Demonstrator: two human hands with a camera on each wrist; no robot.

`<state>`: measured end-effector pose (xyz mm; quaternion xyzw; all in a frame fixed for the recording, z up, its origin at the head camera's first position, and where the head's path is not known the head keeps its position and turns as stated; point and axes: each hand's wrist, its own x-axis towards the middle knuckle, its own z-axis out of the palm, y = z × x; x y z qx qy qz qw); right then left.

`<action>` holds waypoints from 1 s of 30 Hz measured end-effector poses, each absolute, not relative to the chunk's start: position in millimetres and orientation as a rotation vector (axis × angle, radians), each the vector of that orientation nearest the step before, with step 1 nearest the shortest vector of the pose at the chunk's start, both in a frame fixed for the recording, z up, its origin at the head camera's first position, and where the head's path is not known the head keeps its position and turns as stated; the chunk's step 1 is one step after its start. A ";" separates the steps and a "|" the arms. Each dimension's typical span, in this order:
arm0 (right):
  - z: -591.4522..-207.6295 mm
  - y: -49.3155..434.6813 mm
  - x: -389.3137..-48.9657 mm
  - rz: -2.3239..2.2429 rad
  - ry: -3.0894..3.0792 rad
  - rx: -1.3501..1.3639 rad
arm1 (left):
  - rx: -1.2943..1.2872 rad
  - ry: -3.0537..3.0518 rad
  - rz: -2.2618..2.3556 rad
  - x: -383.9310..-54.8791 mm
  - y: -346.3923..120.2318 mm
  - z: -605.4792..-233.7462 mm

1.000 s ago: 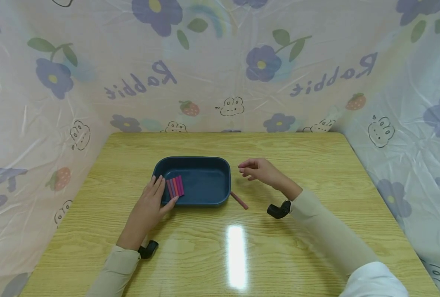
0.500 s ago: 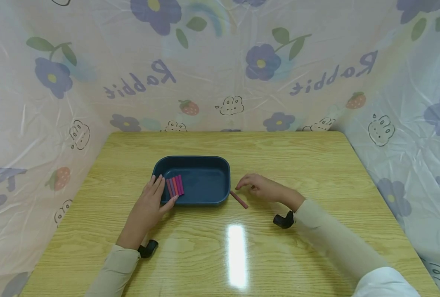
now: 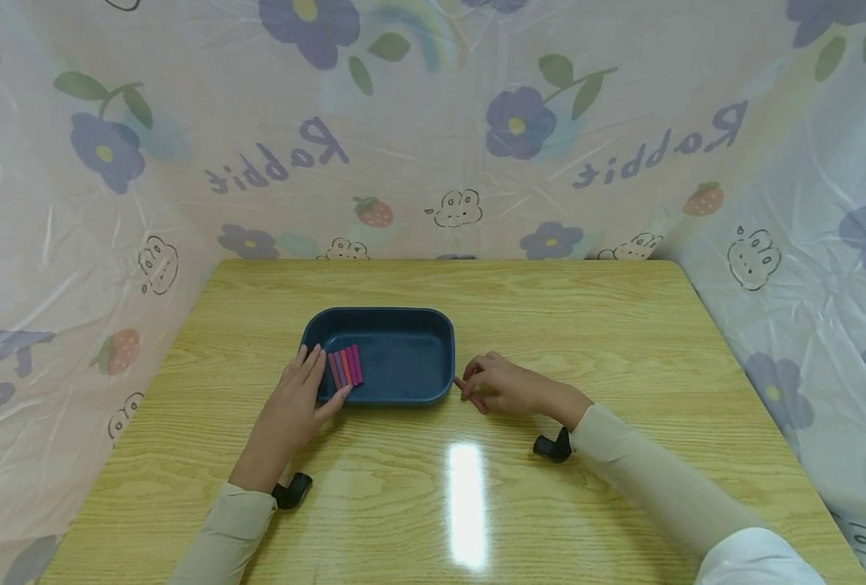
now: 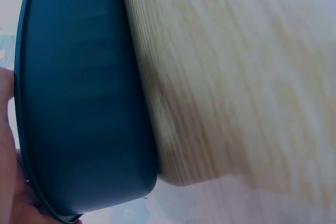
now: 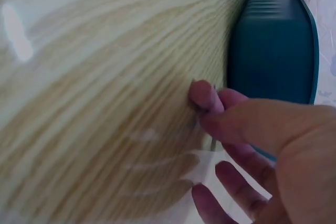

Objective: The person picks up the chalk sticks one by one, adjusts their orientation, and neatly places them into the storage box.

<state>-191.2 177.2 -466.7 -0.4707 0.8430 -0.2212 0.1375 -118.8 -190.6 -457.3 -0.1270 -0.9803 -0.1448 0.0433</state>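
Note:
A deep dark-blue rectangular tray (image 3: 406, 366) sits on the table, with several slim coloured sticks (image 3: 348, 366) side by side at its left end, pink, purple and orange. My left hand (image 3: 296, 408) rests over the tray's left front corner, fingers straight across the rim and thumb along the front edge. Just outside the right front corner lies a short reddish-brown stick (image 3: 482, 406). My right hand (image 3: 508, 387) pinches it between thumb and forefinger, covering its middle. In the right wrist view the other fingers of the right hand (image 5: 296, 145) stay loosely bent beside the tray wall (image 5: 273, 51).
The wood-grain table (image 3: 586, 325) has a bright reflection (image 3: 465, 504) in front of the tray. A patterned curtain (image 3: 418, 146) hangs behind and along both sides. Black devices (image 3: 552, 447) are strapped at both wrists.
My right hand has come down and toward me from beside the tray's right end, its fingers closing round the reddish-brown stick. The left hand and the tray have stayed put.

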 end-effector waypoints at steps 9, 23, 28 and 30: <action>-462.1 177.9 -185.0 -0.504 2.627 -1.354 | -0.379 -3.002 -0.445 -118.3 -189.7 -456.7; -458.0 180.9 -181.8 -0.541 2.608 -1.171 | -0.380 -2.998 -0.418 -118.2 -189.1 -456.3; -456.3 179.0 -181.2 -0.616 2.506 -1.077 | -0.377 -2.994 -0.424 -118.1 -189.3 -457.0; -456.8 178.1 -180.9 -0.635 2.476 -1.037 | -0.376 -2.997 -0.415 -118.1 -189.5 -457.5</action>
